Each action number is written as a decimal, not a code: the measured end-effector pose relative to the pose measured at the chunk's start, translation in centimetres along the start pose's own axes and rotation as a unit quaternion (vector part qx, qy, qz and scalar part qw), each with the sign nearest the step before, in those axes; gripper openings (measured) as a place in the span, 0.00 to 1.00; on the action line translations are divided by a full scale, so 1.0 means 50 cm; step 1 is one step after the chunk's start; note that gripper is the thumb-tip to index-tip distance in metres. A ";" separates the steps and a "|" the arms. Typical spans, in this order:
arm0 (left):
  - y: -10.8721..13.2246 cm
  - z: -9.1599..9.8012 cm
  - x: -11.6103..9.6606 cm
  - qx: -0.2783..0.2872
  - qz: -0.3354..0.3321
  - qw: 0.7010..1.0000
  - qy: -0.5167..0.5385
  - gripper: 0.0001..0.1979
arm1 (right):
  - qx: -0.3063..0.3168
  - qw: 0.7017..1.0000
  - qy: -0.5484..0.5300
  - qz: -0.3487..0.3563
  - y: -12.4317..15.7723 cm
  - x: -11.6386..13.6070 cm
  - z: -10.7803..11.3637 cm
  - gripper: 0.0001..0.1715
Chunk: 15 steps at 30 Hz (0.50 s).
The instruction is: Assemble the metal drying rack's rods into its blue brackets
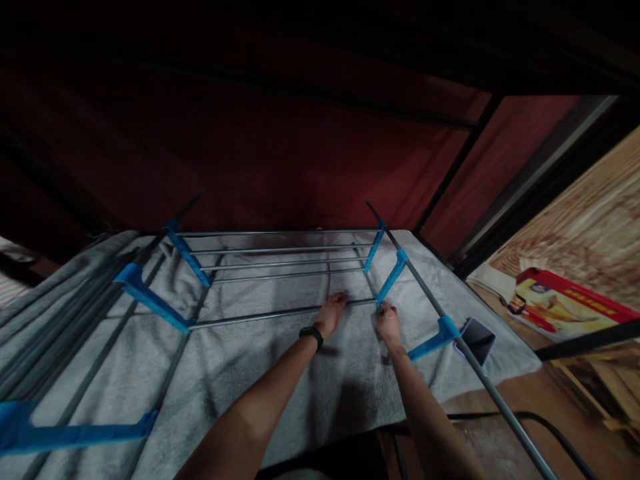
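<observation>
A rack frame of grey metal tubes and blue plastic brackets lies on a grey blanket (280, 373). My left hand (333, 313), wearing a dark wristwatch (312, 336), is closed around the front metal rod (260, 315) close to its right end. That rod runs between a blue bracket on the left (155, 300) and another blue bracket (393, 277) on the right. At the lower end of the right bracket, where the rod meets it, my right hand (389, 325) has its fingers closed. Part of that joint is hidden behind the fingers.
Several loose tubes (65, 327) lie together at the left. A purple-edged dark object (475, 341) sits near the right long pole (425, 287). A red and yellow box (570, 303) stands beyond the blanket's right edge. Dark red fabric (280, 160) hangs behind.
</observation>
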<state>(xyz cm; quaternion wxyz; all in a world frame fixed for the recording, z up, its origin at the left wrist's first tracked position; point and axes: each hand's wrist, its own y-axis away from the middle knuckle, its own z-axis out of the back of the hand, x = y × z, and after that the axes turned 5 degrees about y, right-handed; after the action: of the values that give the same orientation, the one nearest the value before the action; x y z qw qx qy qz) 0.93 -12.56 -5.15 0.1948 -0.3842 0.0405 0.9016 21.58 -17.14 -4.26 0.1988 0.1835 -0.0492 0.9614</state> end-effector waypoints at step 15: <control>0.429 0.340 0.264 -0.563 0.314 0.764 -0.010 0.25 | -0.042 0.967 -0.249 0.022 0.001 -0.008 -0.028 0.36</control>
<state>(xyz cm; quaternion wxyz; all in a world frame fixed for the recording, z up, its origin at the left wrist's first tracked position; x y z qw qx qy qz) -27.06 -24.30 -4.21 -0.3503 -0.3815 -0.3580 0.7769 21.45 -17.08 -5.72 0.1667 0.4078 -0.1412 0.8866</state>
